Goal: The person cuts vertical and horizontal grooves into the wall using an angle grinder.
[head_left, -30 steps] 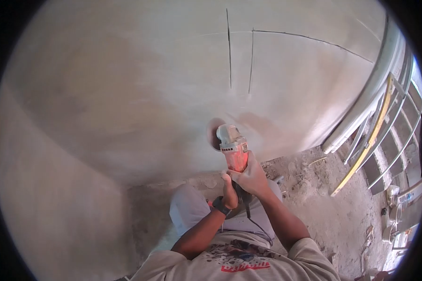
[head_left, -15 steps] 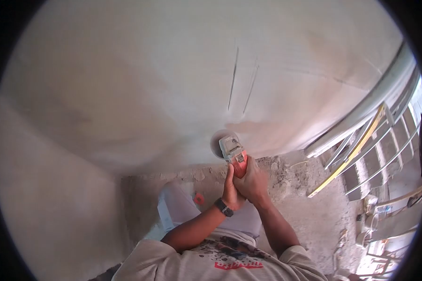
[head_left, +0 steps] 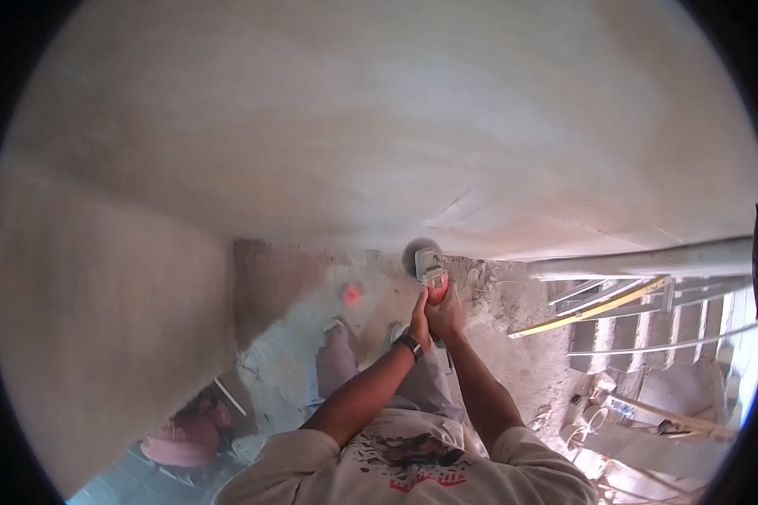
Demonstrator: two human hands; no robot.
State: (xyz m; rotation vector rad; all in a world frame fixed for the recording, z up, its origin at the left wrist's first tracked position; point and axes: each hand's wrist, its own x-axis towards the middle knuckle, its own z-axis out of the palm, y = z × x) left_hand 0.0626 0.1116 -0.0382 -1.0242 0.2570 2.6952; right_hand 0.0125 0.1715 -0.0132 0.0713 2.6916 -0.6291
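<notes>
An angle grinder (head_left: 430, 266) with a grey head and an orange-red body is held out in front of me. Its round disc (head_left: 412, 256) looks blurred and sits close to the lower part of the plastered wall (head_left: 370, 126); whether it touches I cannot tell. My left hand (head_left: 419, 321), with a dark watch on the wrist, wraps the grinder's body from the left. My right hand (head_left: 448, 316) closes round it from the right. Thin cut lines (head_left: 455, 210) mark the wall just above the disc.
A small red object (head_left: 350, 294) lies on the dusty floor near my feet. To the right are a yellow bar (head_left: 589, 310), a pale pipe (head_left: 648, 259) and steps (head_left: 632, 337). Buckets (head_left: 594, 417) stand lower right; a pinkish bundle (head_left: 185, 438) lies lower left.
My view has tilted down, showing more floor and my feet. The grinder, in both hands, now appears lower on the wall, below the cut lines.
</notes>
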